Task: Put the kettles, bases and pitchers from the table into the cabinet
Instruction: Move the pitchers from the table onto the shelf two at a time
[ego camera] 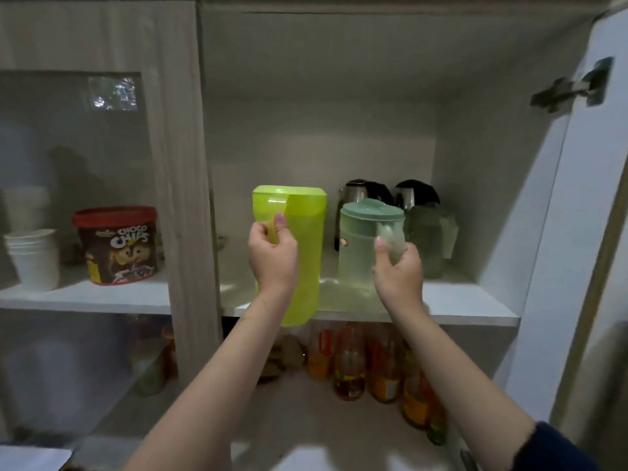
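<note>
Your left hand (273, 254) is clamped on the handle of the lime pitcher (303, 253), its base at the shelf (475, 305) edge. Your right hand (399, 271) grips the handle of the pale green pitcher (360, 246), standing on the shelf. Behind that hand: two kettles (360, 191), another pitcher (430, 237). Below it: bottles (350, 365).

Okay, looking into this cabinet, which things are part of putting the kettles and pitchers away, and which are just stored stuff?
Part of the job:
lime pitcher in left hand
pale green pitcher in right hand
two kettles at the back

Just stored:
cereal tub
white cups
bottles on the lower shelf
</note>
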### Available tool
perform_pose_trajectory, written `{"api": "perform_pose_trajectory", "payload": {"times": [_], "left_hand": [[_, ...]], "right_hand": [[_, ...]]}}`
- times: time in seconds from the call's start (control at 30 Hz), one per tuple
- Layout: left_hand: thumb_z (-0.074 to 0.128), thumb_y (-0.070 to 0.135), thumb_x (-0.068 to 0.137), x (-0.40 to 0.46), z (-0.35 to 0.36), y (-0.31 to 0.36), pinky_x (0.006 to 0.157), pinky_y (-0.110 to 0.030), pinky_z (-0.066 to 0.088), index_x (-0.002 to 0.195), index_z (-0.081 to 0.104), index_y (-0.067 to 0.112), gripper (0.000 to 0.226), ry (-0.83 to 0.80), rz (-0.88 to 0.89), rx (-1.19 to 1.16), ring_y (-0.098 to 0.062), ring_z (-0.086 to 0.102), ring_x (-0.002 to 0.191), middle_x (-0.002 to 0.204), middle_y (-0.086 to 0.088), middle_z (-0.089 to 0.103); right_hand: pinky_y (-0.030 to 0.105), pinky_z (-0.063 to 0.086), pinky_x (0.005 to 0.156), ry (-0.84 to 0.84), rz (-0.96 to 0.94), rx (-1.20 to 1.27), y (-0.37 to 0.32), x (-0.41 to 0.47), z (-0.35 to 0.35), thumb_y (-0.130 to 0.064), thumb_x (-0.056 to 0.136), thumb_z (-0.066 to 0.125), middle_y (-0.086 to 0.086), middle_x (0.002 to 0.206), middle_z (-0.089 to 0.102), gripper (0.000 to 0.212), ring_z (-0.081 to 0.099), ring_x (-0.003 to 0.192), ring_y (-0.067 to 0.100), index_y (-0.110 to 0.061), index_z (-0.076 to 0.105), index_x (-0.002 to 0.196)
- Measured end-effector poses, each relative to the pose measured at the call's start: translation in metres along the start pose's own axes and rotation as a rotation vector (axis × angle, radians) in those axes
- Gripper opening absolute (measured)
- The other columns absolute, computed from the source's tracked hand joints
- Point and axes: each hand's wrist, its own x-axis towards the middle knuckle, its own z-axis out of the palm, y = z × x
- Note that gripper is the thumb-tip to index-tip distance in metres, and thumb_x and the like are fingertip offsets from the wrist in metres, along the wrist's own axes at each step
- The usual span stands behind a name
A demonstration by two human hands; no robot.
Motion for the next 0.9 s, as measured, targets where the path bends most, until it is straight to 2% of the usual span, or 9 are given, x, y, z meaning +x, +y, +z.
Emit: {"api": "perform_pose_trajectory", "payload": {"times": [0.07, 0.17, 0.27, 0.33, 0.43, 0.57, 0.73, 0.83, 0.9], "left_hand": [[0.048, 0.037, 0.096, 0.021, 0.008, -0.02, 0.055, -0.03, 0.032, 0.067, 0.037, 0.019, 0.035, 0.031, -0.005, 0.014, -0.014, 0.035, 0.049, 0.057, 0.004, 0.039], [0.048, 0.036, 0.095, 0.055, 0.022, -0.051, 0.056, -0.031, 0.034, 0.068, 0.038, 0.019, 0.034, 0.052, 0.006, 0.04, -0.015, 0.036, 0.05, 0.058, 0.003, 0.04], [0.049, 0.032, 0.096, 0.088, 0.036, -0.076, 0.05, -0.025, 0.032, 0.067, 0.039, 0.019, 0.034, 0.083, 0.019, 0.063, -0.012, 0.036, 0.049, 0.057, 0.004, 0.039], [0.05, 0.031, 0.095, 0.108, 0.045, -0.094, 0.052, -0.027, 0.03, 0.071, 0.044, 0.014, 0.031, 0.102, 0.007, 0.074, -0.014, 0.04, 0.052, 0.059, 0.004, 0.043], [0.051, 0.03, 0.095, 0.131, 0.057, -0.115, 0.059, -0.027, 0.028, 0.075, 0.044, 0.009, 0.029, 0.136, -0.022, 0.092, -0.024, 0.045, 0.063, 0.064, -0.003, 0.046], [0.051, 0.032, 0.094, 0.149, 0.067, -0.134, 0.057, -0.028, 0.027, 0.076, 0.044, 0.008, 0.031, 0.122, -0.057, 0.119, -0.025, 0.048, 0.068, 0.072, -0.009, 0.049], [0.05, 0.037, 0.094, 0.155, 0.071, -0.136, 0.056, -0.027, 0.024, 0.075, 0.042, 0.007, 0.036, 0.136, -0.093, 0.13, -0.027, 0.047, 0.069, 0.066, -0.004, 0.044], [0.053, 0.039, 0.092, 0.152, 0.069, -0.131, 0.069, -0.029, 0.036, 0.094, 0.051, 0.005, 0.034, 0.151, -0.187, 0.089, -0.027, 0.053, 0.084, 0.089, -0.01, 0.056], [0.056, 0.036, 0.088, 0.147, 0.066, -0.126, 0.084, -0.032, 0.038, 0.107, 0.052, 0.001, 0.039, 0.186, -0.155, 0.069, -0.029, 0.054, 0.099, 0.105, -0.016, 0.056]], "right_hand": [[0.024, 0.041, 0.064, -0.026, 0.032, -0.039, 0.014, 0.016, 0.024, -0.045, 0.094, 0.048, 0.002, 0.099, 0.061, 0.038, 0.058, 0.091, 0.019, -0.01, 0.05, 0.111], [0.039, 0.044, 0.097, -0.053, 0.071, -0.041, 0.036, 0.044, 0.062, -0.047, 0.094, 0.048, 0.012, 0.131, 0.055, 0.061, 0.051, 0.123, 0.03, -0.005, 0.04, 0.136], [0.039, 0.034, 0.11, -0.088, 0.133, -0.032, 0.056, 0.074, 0.1, -0.045, 0.095, 0.048, 0.013, 0.148, 0.04, 0.071, 0.037, 0.137, 0.03, -0.004, 0.023, 0.147], [0.033, 0.041, 0.098, -0.085, 0.15, -0.042, 0.068, 0.093, 0.122, -0.042, 0.094, 0.051, 0.012, 0.13, 0.052, 0.064, 0.05, 0.123, 0.028, -0.001, 0.033, 0.14], [0.028, 0.04, 0.077, -0.073, 0.178, -0.083, 0.08, 0.116, 0.148, -0.037, 0.095, 0.051, 0.006, 0.099, 0.054, 0.047, 0.055, 0.092, 0.023, 0.0, 0.045, 0.123], [0.028, 0.041, 0.069, -0.08, 0.225, -0.131, 0.092, 0.142, 0.174, -0.041, 0.094, 0.051, 0.014, 0.106, 0.064, 0.046, 0.062, 0.092, 0.031, -0.005, 0.049, 0.123], [0.034, 0.052, 0.081, -0.1, 0.224, -0.177, 0.097, 0.153, 0.186, -0.048, 0.086, 0.057, 0.013, 0.117, 0.063, 0.054, 0.063, 0.102, 0.03, -0.01, 0.052, 0.123], [0.039, 0.056, 0.08, -0.11, 0.267, -0.219, 0.098, 0.15, 0.183, -0.066, 0.07, 0.056, 0.015, 0.115, 0.061, 0.076, 0.065, 0.094, 0.031, -0.01, 0.052, 0.121], [0.036, 0.055, 0.077, -0.1, 0.278, -0.256, 0.088, 0.137, 0.173, -0.062, 0.074, 0.059, 0.016, 0.118, 0.058, 0.073, 0.063, 0.093, 0.032, -0.007, 0.05, 0.121]]}}
